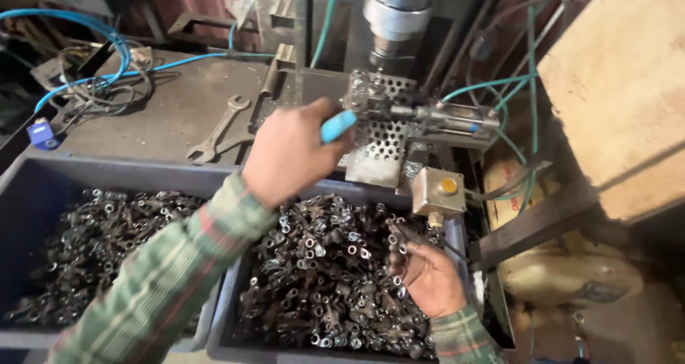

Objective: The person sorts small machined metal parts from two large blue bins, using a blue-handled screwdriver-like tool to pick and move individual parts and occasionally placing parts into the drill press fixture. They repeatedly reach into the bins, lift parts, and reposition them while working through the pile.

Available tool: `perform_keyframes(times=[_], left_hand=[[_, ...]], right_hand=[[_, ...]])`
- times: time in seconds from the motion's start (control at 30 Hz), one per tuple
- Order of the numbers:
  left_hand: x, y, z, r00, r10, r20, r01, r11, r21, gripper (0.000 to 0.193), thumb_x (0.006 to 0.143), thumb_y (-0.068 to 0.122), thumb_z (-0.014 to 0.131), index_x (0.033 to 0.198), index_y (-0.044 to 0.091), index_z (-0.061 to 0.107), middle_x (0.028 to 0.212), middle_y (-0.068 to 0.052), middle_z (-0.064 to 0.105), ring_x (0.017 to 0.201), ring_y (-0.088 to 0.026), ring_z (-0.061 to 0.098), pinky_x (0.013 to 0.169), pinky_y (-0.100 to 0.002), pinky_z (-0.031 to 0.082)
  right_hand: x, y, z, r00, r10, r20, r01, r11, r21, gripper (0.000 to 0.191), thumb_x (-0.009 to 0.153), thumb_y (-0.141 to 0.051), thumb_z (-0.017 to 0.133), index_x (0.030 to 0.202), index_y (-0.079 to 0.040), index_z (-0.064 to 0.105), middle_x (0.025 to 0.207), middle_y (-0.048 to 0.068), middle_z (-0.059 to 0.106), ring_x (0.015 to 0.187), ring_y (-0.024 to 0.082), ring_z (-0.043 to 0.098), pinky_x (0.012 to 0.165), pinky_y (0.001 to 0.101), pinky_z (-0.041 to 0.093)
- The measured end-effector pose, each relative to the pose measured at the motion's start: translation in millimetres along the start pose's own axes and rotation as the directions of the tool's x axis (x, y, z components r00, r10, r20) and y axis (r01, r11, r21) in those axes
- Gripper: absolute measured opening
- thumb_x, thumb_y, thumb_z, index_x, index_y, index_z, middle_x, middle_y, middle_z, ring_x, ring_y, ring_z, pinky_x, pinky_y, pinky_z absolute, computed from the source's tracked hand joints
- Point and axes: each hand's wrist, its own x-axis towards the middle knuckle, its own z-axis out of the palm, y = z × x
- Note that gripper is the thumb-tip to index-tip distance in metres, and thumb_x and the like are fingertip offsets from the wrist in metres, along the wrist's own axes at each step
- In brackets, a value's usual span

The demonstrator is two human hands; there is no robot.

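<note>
Upper left of frame: blue hoses (107, 39) & tangled wires lie on a dark steel bench (164, 114), pushed back, prob. to keep the front edge free. An open-ended spanner (217, 129) lies flat on the bench near centre, w/in easy reach of the machine.

Lower left: grey bin (28, 193) full of small dark metal parts. Next to it, lower centre, a 2nd bin (228, 314) heaped w/ same kind of parts (321, 264), ring ends showing; both sit right under the machine so parts can be picked w/o stretching.

Centre: left hand (289, 157), plaid sleeve, reaches up across the bins; fingers curled tight round a blue-handled tool (337, 125), tip aimed at the perforated metal fixture (382, 132). What the tip touches – can't tell, fist hides it. Above fixture, a shiny machine spindle (396, 11) hangs straight over it.

Right of centre: small metal box w/ yellow button (441, 191) at bin corner, close to the hands. Right hand (428, 275), lower centre-right, palm up over 2nd bin, fingers half closed round a bunch of the dark parts (397, 246), held low & ready just below the fixture.

Far right: pale wooden board (621, 79) leans over a cream motor housing (564, 271).
</note>
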Motion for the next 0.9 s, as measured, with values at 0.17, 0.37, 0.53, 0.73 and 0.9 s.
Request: perform_keyframes(times=[0.17,0.37,0.53,0.73,0.9], left_hand=[[49,5,29,0.993,-0.071,0.095,0.052,0.98,0.19,0.019,0.079,0.027,0.072,0.087,0.01,0.074,0.073,-0.021,0.071,0.07,-0.043,0.07,0.068,-0.054,0.056],[55,9,64,0.996,-0.063,0.058,0.043,0.956,0.289,0.017,0.081,0.024,0.067,0.084,0.008,0.074,0.076,-0.023,0.071,0.072,-0.045,0.07,0.068,-0.055,0.056],[61,-17,69,0.995,-0.093,0.042,0.085,0.982,0.167,0.02,0.079,0.023,0.07,0.088,0.006,0.075,0.079,-0.025,0.071,0.074,-0.045,0.07,0.071,-0.054,0.056],[31,-41,61,0.994,-0.087,0.059,0.098,0.973,-0.209,0.027,0.084,0.025,0.074,0.1,0.003,0.071,0.08,-0.024,0.071,0.072,-0.04,0.071,0.069,-0.047,0.056],[-50,-54,25,0.965,-0.25,0.084,0.263,0.943,-0.206,0.027,0.088,0.027,0.074,0.107,0.008,0.073,0.076,-0.015,0.074,0.066,-0.025,0.073,0.064,-0.038,0.056]], right_hand=[[1,8,-25,1.0,-0.012,0.013,0.01,0.992,0.126,0.043,0.095,-0.01,0.056,0.135,0.005,0.059,0.103,0.013,0.071,0.087,0.024,0.068,0.075,0.0392,0.057],[-4,10,-23,1.0,-0.001,-0.018,0.003,0.992,0.129,0.042,0.092,-0.006,0.059,0.133,-0.001,0.062,0.105,0.012,0.072,0.089,0.024,0.069,0.074,0.0387,0.056],[-4,11,-23,0.999,-0.036,-0.005,0.037,0.991,0.128,0.039,0.094,-0.004,0.059,0.132,-0.002,0.062,0.109,0.011,0.071,0.093,0.024,0.068,0.076,0.0385,0.056],[0,12,-15,0.996,-0.089,0.02,0.089,0.996,0.025,0.035,0.097,-0.001,0.06,0.132,-0.004,0.061,0.11,0.012,0.071,0.101,0.028,0.07,0.086,0.0413,0.058],[4,-4,3,0.997,-0.059,-0.057,0.052,0.992,-0.118,0.036,0.093,-0.005,0.064,0.129,-0.002,0.063,0.107,0.011,0.071,0.095,0.026,0.071,0.083,0.0408,0.059]])
